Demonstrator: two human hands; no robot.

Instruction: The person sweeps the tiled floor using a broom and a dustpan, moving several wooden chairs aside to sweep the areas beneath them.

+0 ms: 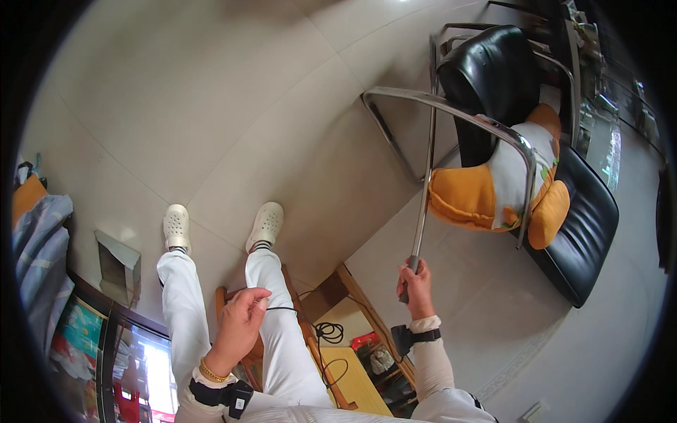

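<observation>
With the right hand, grips the grey handle of a long metal pole, closing fingers and thumb around it. With the left hand, makes a loose curl above the right thigh, bringing fingertips and thumb close together. Cannot tell from this view about any hold on the thin black cord just beside those fingers. Points the pole away from the body, up toward a chair and across its bent metal armrest. Cannot tell the pole's far end from the tubes of the chair frame. Has on the black seat of that chair a stuffed toy in orange and white, partly hidden by the armrest. Wears a black strap on each wrist and a gold-coloured bracelet on the left one. Wears also white trousers, striped socks and pale shoes, resting both shoes on a tiled floor. Has a wooden frame close about the right leg, with a coiled black cable and a yellow board to the right of it. Has at the far left a checked cloth and a cabinet with glass.
</observation>
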